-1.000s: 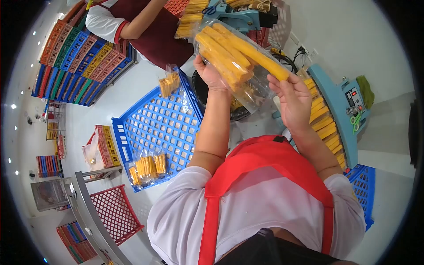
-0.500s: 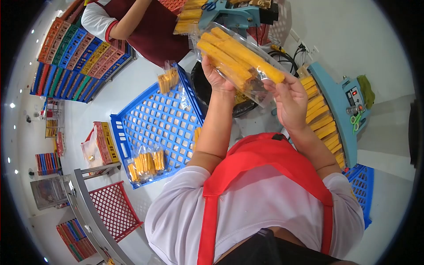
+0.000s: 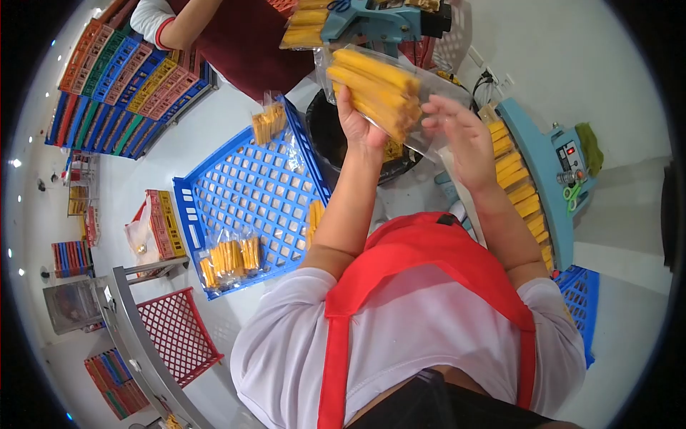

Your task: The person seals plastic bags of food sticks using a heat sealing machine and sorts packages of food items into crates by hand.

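My left hand (image 3: pixel 363 127) grips a clear plastic bag (image 3: pixel 437 87) from beneath, its thumb against the side. Inside the bag lie several thick yellow sticks (image 3: pixel 375 86) that look like rolled snacks, bunched toward the far-left end. At the bag's right end the plastic is loose and holds none of them. My right hand (image 3: pixel 466 143) is beside that end, fingers apart and slightly curled, with nothing visible in them. Whether its fingertips touch the plastic I cannot tell. Below the bag stands a black-lined bin (image 3: pixel 321 139).
A blue crate (image 3: pixel 250 189) with bagged sticks (image 3: pixel 227 259) is at left. At right, a teal sealing machine (image 3: pixel 564 168) stands by a row of yellow sticks (image 3: pixel 516 171). Another teal machine (image 3: pixel 371 27) is ahead. A co-worker in a dark red apron (image 3: pixel 243 46) stands front left.
The stick that stuck out toward my right hand now lies level with the others in the bag. My right hand has let go and its fingers have spread.
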The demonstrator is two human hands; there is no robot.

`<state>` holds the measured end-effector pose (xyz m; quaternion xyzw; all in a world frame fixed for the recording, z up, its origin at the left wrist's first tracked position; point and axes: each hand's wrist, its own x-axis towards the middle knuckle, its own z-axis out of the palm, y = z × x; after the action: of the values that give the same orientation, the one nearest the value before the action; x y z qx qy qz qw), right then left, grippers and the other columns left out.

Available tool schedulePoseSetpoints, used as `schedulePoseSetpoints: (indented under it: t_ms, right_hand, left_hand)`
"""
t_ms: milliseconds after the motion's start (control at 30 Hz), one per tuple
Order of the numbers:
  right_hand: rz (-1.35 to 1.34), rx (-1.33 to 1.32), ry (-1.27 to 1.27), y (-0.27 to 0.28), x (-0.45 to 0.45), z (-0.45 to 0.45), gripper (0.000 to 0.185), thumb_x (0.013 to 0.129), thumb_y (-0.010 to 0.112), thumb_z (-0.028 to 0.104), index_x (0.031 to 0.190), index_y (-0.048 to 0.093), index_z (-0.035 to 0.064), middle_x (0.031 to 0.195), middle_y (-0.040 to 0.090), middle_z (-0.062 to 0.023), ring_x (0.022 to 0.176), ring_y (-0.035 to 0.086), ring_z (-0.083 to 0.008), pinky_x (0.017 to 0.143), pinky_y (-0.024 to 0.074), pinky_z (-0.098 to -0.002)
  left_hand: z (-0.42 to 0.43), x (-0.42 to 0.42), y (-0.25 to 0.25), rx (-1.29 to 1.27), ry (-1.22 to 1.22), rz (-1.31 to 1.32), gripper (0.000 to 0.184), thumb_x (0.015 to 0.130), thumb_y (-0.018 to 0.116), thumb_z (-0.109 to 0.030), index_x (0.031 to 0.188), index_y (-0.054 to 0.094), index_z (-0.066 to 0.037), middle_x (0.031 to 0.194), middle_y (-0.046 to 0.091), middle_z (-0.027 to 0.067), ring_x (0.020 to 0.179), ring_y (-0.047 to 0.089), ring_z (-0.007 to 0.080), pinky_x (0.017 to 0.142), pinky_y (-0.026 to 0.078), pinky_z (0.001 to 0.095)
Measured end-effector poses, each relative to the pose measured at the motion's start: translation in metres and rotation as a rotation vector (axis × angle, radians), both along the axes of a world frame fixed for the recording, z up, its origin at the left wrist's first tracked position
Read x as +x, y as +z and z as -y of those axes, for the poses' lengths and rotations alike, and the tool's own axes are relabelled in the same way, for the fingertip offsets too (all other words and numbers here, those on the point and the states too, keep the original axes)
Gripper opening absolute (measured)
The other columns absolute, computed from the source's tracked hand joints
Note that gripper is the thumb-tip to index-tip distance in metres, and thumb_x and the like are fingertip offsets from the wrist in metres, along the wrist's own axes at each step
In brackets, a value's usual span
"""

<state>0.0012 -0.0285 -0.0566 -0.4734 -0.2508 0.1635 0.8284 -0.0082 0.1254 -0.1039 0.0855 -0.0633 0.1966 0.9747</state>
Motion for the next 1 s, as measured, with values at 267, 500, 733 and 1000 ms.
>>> schedulePoseSetpoints:
  t_ms: [267, 500, 733, 1000]
  right_hand:
    - [1.172, -0.865, -0.226, 0.055, 0.069, -0.028, 0.022, 0.072, 0.05, 0.022, 0.068, 0.055, 0.0013, 0.071, 0.054, -0.0169, 0.067, 0.052, -0.0327, 0.061, 0.0414, -0.0385]
    - [1.262, -1.329, 0.239, 0.11, 0.108, -0.051, 0.017, 0.061, 0.057, 0.013, 0.075, 0.066, 0.0088, 0.065, 0.06, -0.0136, 0.06, 0.058, -0.0251, 0.056, 0.0456, -0.034]
    - [1.261, -1.186, 0.389, 0.16, 0.085, -0.047, 0.015, 0.064, 0.057, 0.012, 0.073, 0.064, 0.0014, 0.061, 0.059, -0.013, 0.056, 0.057, -0.0189, 0.051, 0.0443, -0.029]
    - [1.175, -1.168, 0.275, 0.187, 0.025, -0.043, 0.014, 0.067, 0.056, 0.011, 0.069, 0.061, -0.0024, 0.059, 0.057, -0.0121, 0.052, 0.055, -0.0192, 0.049, 0.0437, -0.0295]
  left_hand:
    - [0.002, 0.002, -0.049, 0.004, -0.263, -0.119, 0.082, 0.072, 0.048, -0.059, 0.131, 0.018, -0.011, 0.136, 0.019, 0.0109, 0.124, 0.018, 0.032, 0.101, 0.008, 0.0479]
    - [-0.018, -0.031, -0.073, 0.67, -0.141, -0.501, 0.094, 0.074, 0.053, -0.049, 0.133, -0.011, -0.013, 0.139, 0.004, 0.0138, 0.128, -0.001, 0.0298, 0.099, 0.0, 0.0486]
    - [-0.006, -0.014, 0.021, 1.443, 0.174, -0.338, 0.109, 0.062, 0.069, -0.021, 0.129, -0.015, -0.003, 0.133, 0.015, 0.0227, 0.123, 0.02, 0.0278, 0.098, 0.021, 0.0325]
    - [0.009, -0.024, 0.034, 1.449, 0.322, -0.299, 0.115, 0.058, 0.071, -0.02, 0.127, -0.018, 0.002, 0.12, 0.037, 0.0226, 0.109, 0.042, 0.0258, 0.092, 0.033, 0.031]
